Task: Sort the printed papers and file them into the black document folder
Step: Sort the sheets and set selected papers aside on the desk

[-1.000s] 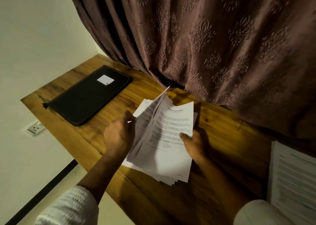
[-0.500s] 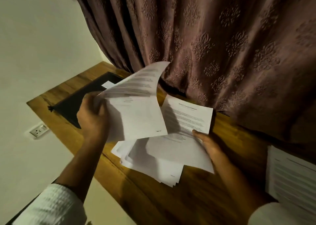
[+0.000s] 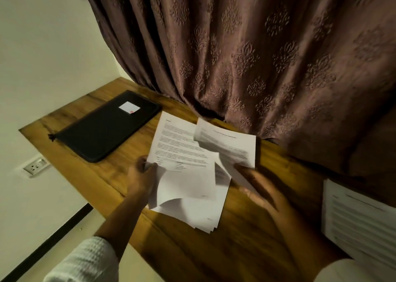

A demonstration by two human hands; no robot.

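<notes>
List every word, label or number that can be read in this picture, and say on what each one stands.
No text here is legible.
Sheet gripped by the left hand: printed lines, too blurred to read.
Lifted sheet beside it: heading and lines, blurred.
Paper stack at the right edge: print, blurred.
White label on the black folder: a red mark, no readable words.

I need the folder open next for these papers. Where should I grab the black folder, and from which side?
Probably its long edge facing the papers, reached from the right with the right hand: the black folder lies flat and closed on the desk, and that edge is nearest and unobstructed. The zipper pull sticks out at its left corner.
</notes>
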